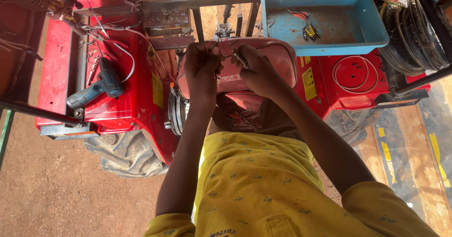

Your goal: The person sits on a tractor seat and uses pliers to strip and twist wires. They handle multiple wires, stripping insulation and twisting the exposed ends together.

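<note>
We see our left hand (201, 70) and right hand (256, 72) raised close together over the worn red seat (278, 58) of a red tractor (141, 91). The right hand's grip is pinched narrow on a small slim metal piece (240, 59), its long axis running from near right to far left, tip toward the left hand. The left hand's grip is closed around thin wires (226, 43) just beside it.

The ground is bare reddish dirt (52, 190); the tractor body fills the far half.

A blue power drill (96, 88) lies well left on the fender, a blue tray (325, 20) sits far right. Frame bars (197, 4) crowd the far side; room stays open near us.
</note>
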